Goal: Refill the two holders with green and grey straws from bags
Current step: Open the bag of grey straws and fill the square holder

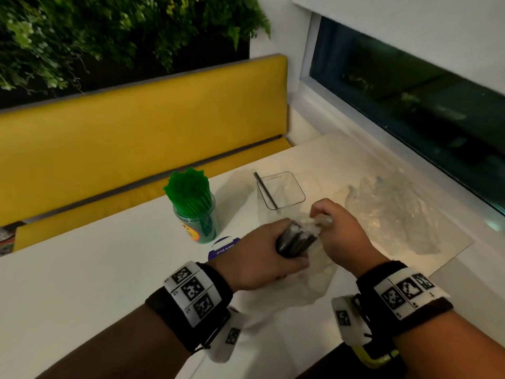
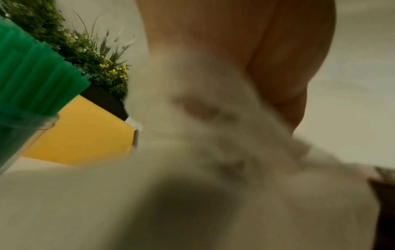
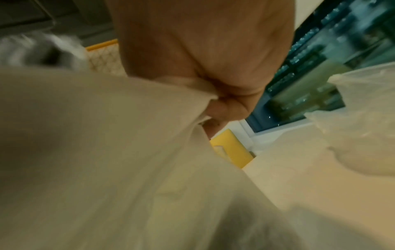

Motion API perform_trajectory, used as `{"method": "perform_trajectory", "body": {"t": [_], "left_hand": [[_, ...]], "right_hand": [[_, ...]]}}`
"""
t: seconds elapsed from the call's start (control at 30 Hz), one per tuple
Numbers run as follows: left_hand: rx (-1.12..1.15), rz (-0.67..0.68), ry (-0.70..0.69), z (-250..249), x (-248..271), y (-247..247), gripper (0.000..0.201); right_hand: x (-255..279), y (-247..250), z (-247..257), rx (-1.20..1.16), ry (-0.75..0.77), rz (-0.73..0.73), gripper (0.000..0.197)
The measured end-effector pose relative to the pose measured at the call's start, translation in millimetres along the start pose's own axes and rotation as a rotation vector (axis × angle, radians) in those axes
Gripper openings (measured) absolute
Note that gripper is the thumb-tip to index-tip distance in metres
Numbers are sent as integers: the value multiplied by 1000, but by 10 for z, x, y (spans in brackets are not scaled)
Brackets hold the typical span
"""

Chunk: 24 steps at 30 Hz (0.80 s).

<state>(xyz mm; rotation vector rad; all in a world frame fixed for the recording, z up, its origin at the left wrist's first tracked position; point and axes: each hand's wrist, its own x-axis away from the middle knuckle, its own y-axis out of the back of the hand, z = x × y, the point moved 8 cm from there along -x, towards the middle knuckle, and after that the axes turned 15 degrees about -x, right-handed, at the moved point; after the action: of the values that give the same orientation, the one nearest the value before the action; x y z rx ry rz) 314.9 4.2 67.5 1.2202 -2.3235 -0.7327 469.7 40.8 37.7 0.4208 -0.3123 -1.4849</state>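
The round clear holder [image 1: 197,222] at left already stands packed with green straws [image 1: 187,187]. The left hand [image 1: 262,255] grips a bundle of dark grey straws [image 1: 296,239]; the right hand [image 1: 337,228] pinches their thin plastic bag [image 1: 314,280]. The square clear holder [image 1: 281,191] is still nearly empty and remains to be filled.

Green straws [image 1: 188,187] fill a clear green-tinted jar [image 1: 198,222] with a yellow label. The square holder [image 1: 281,191] is clear. Dark grey straws [image 1: 295,239] sit in a translucent white bag [image 1: 308,280]. The tabletop [image 1: 95,269] is white, the bench [image 1: 136,132] yellow.
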Motion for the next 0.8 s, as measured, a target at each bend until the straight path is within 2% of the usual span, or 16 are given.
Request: {"method": "perform_trajectory", "body": {"t": [0.1, 0.17, 0.23, 0.3, 0.37, 0.47, 0.63, 0.7, 0.8], "left_hand": [[171, -64, -27, -111, 30, 201, 31], [194, -120, -50, -255, 31, 392, 18], [308, -259, -140, -529, 35, 728, 12], [438, -465, -265, -792, 27, 1153, 21], [476, -636, -316, -864, -68, 1460, 24], [390, -730, -152, -590, -453, 1410, 15], [416, -728, 130, 93, -1061, 919, 26], [442, -773, 186, 219, -1175, 885, 24], [443, -844, 180, 235, -1266, 985, 24]], "right_hand": [[113, -45, -17, 226, 73, 52, 34], [237, -143, -25, 276, 145, 111, 34], [345, -231, -134, 294, 85, 149, 36], [434, -313, -278, 289, -41, 189, 35], [490, -348, -363, 261, -116, 208, 33], [510, -326, -386, 213, -156, 210, 30], [464, -291, -399, 177, -176, 193, 33], [448, -277, -398, 170, -170, 183, 32], [418, -239, -401, 160, -161, 178, 31]]}}
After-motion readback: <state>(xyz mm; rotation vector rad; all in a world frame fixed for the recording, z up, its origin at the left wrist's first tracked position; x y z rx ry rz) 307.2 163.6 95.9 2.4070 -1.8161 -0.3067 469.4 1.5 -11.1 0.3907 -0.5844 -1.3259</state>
